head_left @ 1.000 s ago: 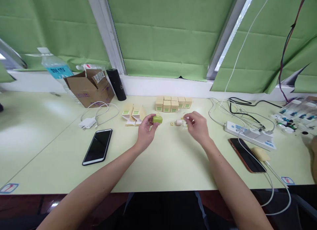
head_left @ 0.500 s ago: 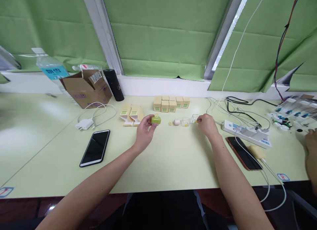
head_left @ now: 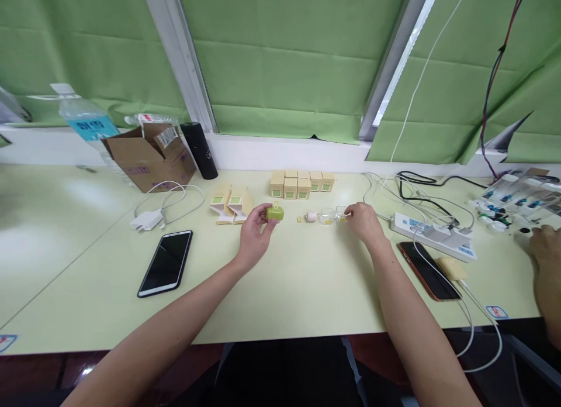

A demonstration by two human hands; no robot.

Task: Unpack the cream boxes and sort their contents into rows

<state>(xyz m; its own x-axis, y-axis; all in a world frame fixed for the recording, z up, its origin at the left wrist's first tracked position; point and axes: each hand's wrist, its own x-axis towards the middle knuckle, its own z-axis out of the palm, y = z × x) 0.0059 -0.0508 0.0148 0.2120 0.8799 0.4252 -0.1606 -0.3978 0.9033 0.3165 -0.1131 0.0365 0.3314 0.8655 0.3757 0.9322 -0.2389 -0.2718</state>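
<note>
My left hand (head_left: 255,234) is closed around a small green case (head_left: 275,213) with a pale loop on top, held just over the table. My right hand (head_left: 366,221) has its fingers pinched at the right edge of a small clear plastic cup (head_left: 340,214) with something yellow in it. Touching or very close to that cup on its left is another clear cup (head_left: 326,216), also with a yellow bit inside. Further left come a pale pink cylindrical piece (head_left: 311,217) and a tiny yellow piece (head_left: 299,218).
Small cardboard boxes (head_left: 290,188) stand in a cluster behind. Two opened boxes (head_left: 231,203) are left of them. Phones (head_left: 166,262) lie on both sides, with a power strip (head_left: 432,237) and cables at right. Another person's hand (head_left: 546,243) rests at the far right.
My right hand has shifted the clear cup slightly left, up against the other cup. My left hand keeps hold of the green case, nearly still.
</note>
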